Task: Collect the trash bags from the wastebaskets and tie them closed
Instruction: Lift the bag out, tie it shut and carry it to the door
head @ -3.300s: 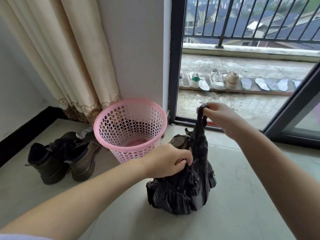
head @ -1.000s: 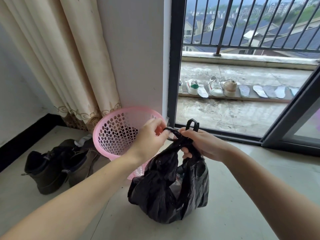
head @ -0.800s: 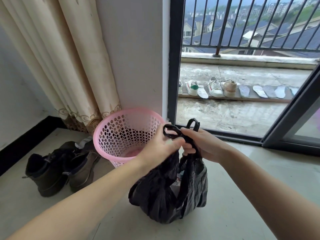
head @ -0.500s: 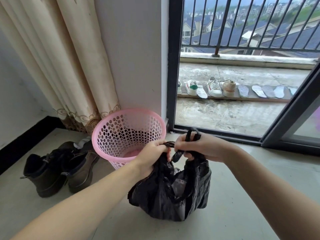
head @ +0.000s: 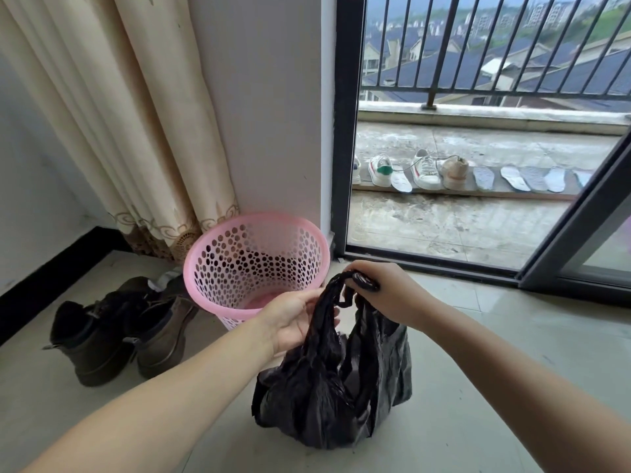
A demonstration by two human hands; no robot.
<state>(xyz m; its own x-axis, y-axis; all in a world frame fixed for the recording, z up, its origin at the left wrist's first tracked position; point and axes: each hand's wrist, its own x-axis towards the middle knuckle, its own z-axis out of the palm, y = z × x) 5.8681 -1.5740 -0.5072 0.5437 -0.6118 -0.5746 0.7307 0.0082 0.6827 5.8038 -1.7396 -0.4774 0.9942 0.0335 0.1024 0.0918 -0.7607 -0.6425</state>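
A black trash bag (head: 327,394) rests on the tiled floor in front of me, its two handle strips pulled up and crossed at the top. My right hand (head: 386,295) pinches the gathered handles above the bag. My left hand (head: 297,319) is palm up beside the left strip, fingers loosely curled on the plastic. The pink perforated wastebasket (head: 256,264) stands just behind the bag, against the wall, with no liner in it.
A pair of dark boots (head: 112,332) lies left of the basket below a beige curtain (head: 129,124). An open sliding door (head: 580,227) on the right leads to a balcony with sneakers and insoles (head: 426,172) along a plank.
The bag's handles have been crossed and drawn together at the top. My left hand has dropped from the handles and turned palm up on the left strip; my right keeps the gathered loops.
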